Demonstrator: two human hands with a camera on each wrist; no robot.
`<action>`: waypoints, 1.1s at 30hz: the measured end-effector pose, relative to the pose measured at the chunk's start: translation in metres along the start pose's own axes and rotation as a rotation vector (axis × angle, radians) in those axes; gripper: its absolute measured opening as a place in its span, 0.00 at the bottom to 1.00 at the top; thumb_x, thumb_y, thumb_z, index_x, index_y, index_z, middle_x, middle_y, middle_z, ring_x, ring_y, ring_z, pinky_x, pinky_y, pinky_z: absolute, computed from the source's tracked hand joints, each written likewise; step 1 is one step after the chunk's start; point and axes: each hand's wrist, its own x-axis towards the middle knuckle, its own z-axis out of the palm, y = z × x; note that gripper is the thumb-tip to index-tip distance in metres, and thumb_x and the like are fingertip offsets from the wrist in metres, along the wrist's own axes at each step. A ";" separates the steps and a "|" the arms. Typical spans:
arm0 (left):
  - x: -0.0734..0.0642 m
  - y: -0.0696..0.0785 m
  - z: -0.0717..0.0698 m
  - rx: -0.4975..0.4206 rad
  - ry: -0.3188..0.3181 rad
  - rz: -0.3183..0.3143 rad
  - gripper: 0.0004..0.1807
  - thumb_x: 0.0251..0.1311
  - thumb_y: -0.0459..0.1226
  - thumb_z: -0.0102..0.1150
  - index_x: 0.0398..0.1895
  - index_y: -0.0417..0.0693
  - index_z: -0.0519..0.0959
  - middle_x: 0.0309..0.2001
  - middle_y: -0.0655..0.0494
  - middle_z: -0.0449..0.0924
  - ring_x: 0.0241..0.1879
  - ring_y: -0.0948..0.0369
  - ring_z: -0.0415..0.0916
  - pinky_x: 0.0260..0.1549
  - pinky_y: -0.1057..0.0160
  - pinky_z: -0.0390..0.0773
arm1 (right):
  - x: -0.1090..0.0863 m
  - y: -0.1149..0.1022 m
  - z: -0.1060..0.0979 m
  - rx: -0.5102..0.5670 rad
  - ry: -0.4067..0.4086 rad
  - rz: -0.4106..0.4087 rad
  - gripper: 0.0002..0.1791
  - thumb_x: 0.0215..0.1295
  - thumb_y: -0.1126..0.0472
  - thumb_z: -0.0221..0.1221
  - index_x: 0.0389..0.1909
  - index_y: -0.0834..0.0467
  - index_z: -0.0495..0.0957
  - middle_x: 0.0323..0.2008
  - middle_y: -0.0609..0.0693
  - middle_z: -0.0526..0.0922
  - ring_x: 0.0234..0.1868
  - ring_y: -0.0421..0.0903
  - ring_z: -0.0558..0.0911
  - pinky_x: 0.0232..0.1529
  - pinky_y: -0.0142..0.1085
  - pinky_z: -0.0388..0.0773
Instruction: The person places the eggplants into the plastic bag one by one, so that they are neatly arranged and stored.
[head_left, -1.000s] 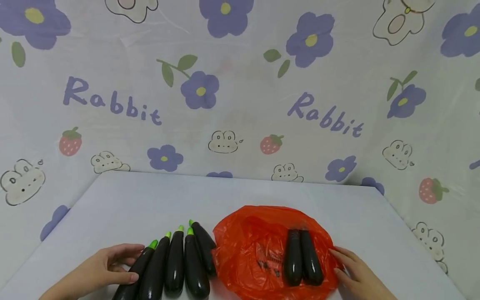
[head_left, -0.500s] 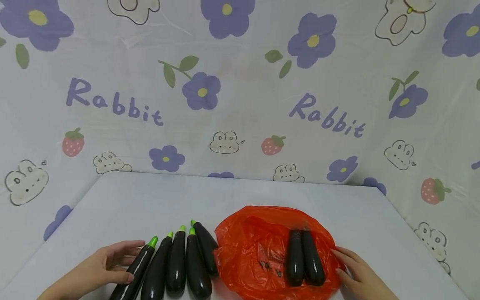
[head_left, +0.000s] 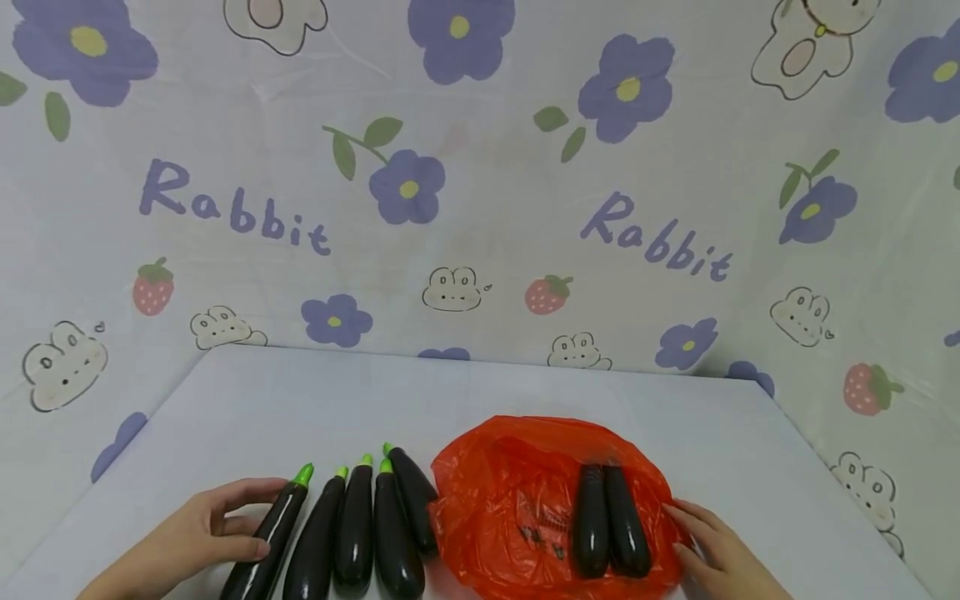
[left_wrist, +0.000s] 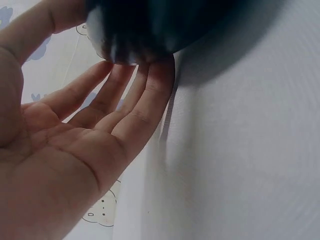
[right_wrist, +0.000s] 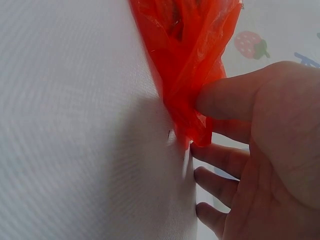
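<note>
My left hand grips the leftmost eggplant, a glossy dark one with a bright green stem, its thumb on the near side and its fingers on the far side. In the left wrist view that eggplant is a dark blurred shape between thumb and fingertips. Several more eggplants lie in a row to its right. A red plastic bag is spread open beside them, with two dark eggplants in its right part. My right hand pinches the bag's right edge, seen gathered at thumb and forefinger in the right wrist view.
Everything lies on a white table, close to its near side. Behind it hangs a pale cloth printed with purple flowers, rabbits and strawberries. The backmost eggplant of the row reaches the bag's left edge.
The leftmost eggplant has shifted left in my left hand, and a gap has opened between it and its neighbour. My right hand stays at the bag's edge.
</note>
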 end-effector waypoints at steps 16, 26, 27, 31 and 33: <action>0.003 0.002 -0.001 0.081 0.072 -0.066 0.36 0.65 0.35 0.62 0.72 0.34 0.59 0.64 0.33 0.68 0.59 0.48 0.72 0.48 0.56 0.79 | 0.001 -0.001 -0.001 -0.023 0.005 -0.029 0.34 0.69 0.49 0.59 0.69 0.63 0.66 0.69 0.63 0.62 0.65 0.67 0.64 0.57 0.63 0.67; 0.000 0.003 0.000 0.037 0.074 -0.073 0.36 0.66 0.35 0.60 0.72 0.32 0.58 0.66 0.34 0.64 0.60 0.47 0.73 0.48 0.53 0.79 | 0.002 -0.001 0.000 -0.024 0.006 -0.032 0.34 0.69 0.49 0.59 0.70 0.62 0.66 0.69 0.62 0.62 0.65 0.66 0.64 0.57 0.63 0.68; 0.000 0.003 0.000 0.036 0.072 -0.071 0.35 0.66 0.35 0.60 0.72 0.32 0.58 0.66 0.34 0.65 0.59 0.48 0.73 0.48 0.53 0.79 | 0.002 -0.001 0.000 -0.024 0.007 -0.037 0.34 0.69 0.49 0.59 0.70 0.63 0.66 0.69 0.63 0.62 0.65 0.66 0.64 0.57 0.63 0.68; -0.001 0.004 0.000 0.054 0.073 -0.061 0.35 0.66 0.35 0.60 0.72 0.32 0.58 0.67 0.34 0.64 0.60 0.47 0.72 0.48 0.55 0.79 | 0.001 0.000 0.000 -0.014 0.003 -0.051 0.34 0.69 0.49 0.59 0.69 0.64 0.65 0.69 0.64 0.61 0.65 0.67 0.63 0.57 0.63 0.67; -0.002 0.004 0.000 0.068 0.078 -0.055 0.36 0.66 0.36 0.61 0.72 0.32 0.58 0.67 0.33 0.63 0.60 0.47 0.72 0.48 0.57 0.79 | 0.001 0.001 -0.001 -0.008 0.001 -0.056 0.34 0.69 0.50 0.59 0.69 0.64 0.65 0.69 0.64 0.61 0.65 0.68 0.63 0.57 0.64 0.67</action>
